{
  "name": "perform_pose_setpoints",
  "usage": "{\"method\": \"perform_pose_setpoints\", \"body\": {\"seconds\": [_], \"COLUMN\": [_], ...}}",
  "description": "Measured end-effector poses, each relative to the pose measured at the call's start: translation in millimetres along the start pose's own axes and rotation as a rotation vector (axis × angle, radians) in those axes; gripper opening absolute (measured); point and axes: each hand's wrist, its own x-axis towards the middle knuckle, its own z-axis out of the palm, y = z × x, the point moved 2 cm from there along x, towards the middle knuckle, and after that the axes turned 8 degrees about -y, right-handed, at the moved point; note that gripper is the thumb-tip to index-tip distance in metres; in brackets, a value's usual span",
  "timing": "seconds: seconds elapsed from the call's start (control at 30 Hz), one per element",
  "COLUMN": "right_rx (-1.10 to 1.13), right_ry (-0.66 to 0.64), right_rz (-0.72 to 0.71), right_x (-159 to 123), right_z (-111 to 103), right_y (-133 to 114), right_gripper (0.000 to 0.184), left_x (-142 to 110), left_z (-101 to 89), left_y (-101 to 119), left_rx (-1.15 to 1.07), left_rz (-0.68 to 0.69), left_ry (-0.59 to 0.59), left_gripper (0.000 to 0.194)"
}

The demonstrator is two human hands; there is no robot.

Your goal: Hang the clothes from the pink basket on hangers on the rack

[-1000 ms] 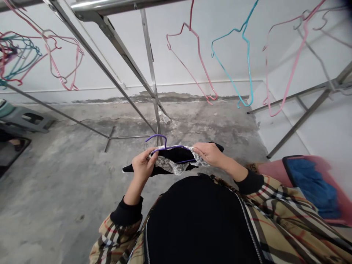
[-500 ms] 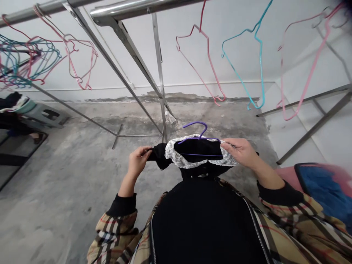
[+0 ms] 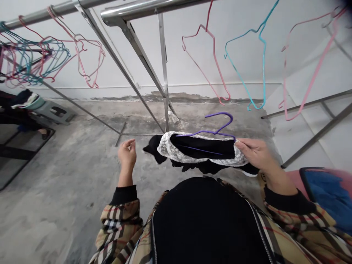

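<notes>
A black garment with a white textured collar (image 3: 183,156) hangs in front of me on a purple hanger (image 3: 231,119). The hanger's hook sticks up out of the neck opening, and its lower bar shows inside. My right hand (image 3: 254,152) pinches the collar at the right end, close against the hanger's shoulder. Apart from the garment, to the left of its black sleeve, my left hand (image 3: 127,154) is raised with loosely bent fingers and holds nothing.
Metal racks (image 3: 132,13) cross the top. From them hang a pink hanger (image 3: 214,66), a turquoise hanger (image 3: 264,69) and several others bunched at left. A pink tub (image 3: 295,179) with blue cloth (image 3: 327,190) stands at lower right. At far left, a person's foot (image 3: 45,132) shows near a grey stool (image 3: 62,113).
My left hand has let go of the black sleeve and moved left and up. The garment has spread out and tilted, with the hanger's hook now further right. My right hand still grips the collar.
</notes>
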Motion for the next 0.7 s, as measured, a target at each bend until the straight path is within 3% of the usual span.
{"method": "perform_pose_setpoints", "body": {"seconds": [0.07,0.2,0.27,0.37,0.5,0.57,0.7], "right_rx": [0.022,0.049,0.048,0.045,0.164,0.220,0.230], "right_ry": [0.014,-0.021,-0.057,-0.159,-0.340,-0.415,-0.481], "right_rz": [-0.002,-0.024,-0.036,-0.049,-0.077,-0.053,0.090], "right_x": [3,10,12,11,10,9,4], "right_z": [8,25,31,38,35,28,19], "right_y": [-5,-15,-20,-28,-33,-24,9], "right_gripper": [0.046,0.044,0.043,0.041,0.042,0.045,0.052], "left_x": [-10,-39,-47,-49,-54,-60,-67], "left_z": [6.8,24.6,30.2,32.6,33.9,32.7,27.0], "left_y": [19,74,93,103,98,96,93], "left_rx": [0.054,0.069,0.128,0.203,0.125,0.052,0.049], "left_rz": [0.157,0.592,0.707,0.756,0.831,0.848,0.797], "left_ry": [0.020,-0.156,-0.180,-0.150,-0.344,-0.378,-0.294], "left_gripper": [0.035,0.041,0.044,0.037,0.022,0.021,0.019]}}
